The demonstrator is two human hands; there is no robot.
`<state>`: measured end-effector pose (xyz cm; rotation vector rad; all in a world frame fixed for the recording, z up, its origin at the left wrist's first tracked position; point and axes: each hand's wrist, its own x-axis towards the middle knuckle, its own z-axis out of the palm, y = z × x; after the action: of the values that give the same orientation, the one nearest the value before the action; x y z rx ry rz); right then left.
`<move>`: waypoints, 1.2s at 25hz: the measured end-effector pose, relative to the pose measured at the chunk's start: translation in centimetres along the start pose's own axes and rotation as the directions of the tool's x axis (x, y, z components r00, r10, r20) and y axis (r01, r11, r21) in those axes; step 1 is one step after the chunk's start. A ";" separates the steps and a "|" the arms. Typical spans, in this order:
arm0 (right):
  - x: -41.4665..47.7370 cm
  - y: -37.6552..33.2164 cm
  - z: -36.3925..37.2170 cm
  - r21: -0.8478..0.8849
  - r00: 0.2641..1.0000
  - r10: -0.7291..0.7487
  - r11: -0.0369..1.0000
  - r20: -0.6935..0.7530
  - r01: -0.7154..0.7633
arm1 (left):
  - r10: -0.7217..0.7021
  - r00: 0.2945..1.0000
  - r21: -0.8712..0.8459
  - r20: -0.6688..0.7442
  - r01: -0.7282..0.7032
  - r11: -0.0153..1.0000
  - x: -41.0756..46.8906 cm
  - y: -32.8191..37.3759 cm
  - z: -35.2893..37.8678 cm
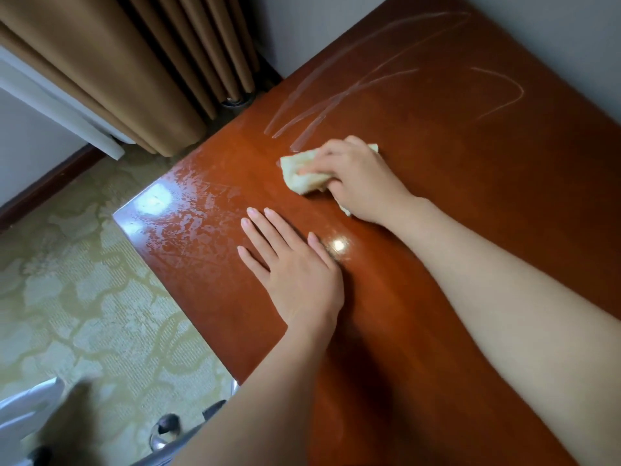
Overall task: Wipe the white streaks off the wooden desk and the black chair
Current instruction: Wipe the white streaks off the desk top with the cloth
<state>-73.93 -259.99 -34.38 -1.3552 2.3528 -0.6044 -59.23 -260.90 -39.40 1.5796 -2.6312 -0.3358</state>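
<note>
The white streaks [336, 95] lie on the far half of the wooden counter [470, 230], long curved lines running from just beyond the cloth [300, 178] away toward the far right corner. The right hand [359, 179] is the nearer one, its fingers [327, 153] curled over the cloth and pressing it down at the streaks' near ends, so the wipe should probably push forward along them. The left hand [299, 274] lies flat behind, fingers loosely spread, holding nothing.

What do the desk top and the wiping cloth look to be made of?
Desk: wood or veneer under glossy lacquer, reddish-brown with mirror-like glare. Cloth: soft pale-yellow fabric, perhaps terry or microfibre, crumpled in the right hand.
</note>
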 end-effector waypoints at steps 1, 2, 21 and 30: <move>1.8 -0.9 0.5 0.005 1.000 0.011 1.000 -0.029 -0.011 | -0.001 1.000 0.000 -0.002 0.001 1.000 0.0 0.0 0.1; 3.3 -1.6 1.1 0.006 0.997 0.034 0.999 -0.068 -0.033 | 0.001 1.000 0.004 -0.004 -0.001 1.000 -0.1 0.0 0.1; -7.1 -1.6 3.3 0.099 0.963 0.202 0.977 -0.179 -0.186 | 0.025 1.000 0.008 0.002 -0.025 1.000 0.5 -0.2 0.0; -17.1 -2.8 4.6 0.156 0.956 0.230 0.967 -0.179 -0.204 | 0.100 0.993 0.000 0.069 -0.100 0.995 0.4 -1.1 -0.9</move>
<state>-61.43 -247.14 -35.20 -0.9999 2.5178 -0.8473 -58.29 -261.91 -38.81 1.4554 -2.7518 -0.3863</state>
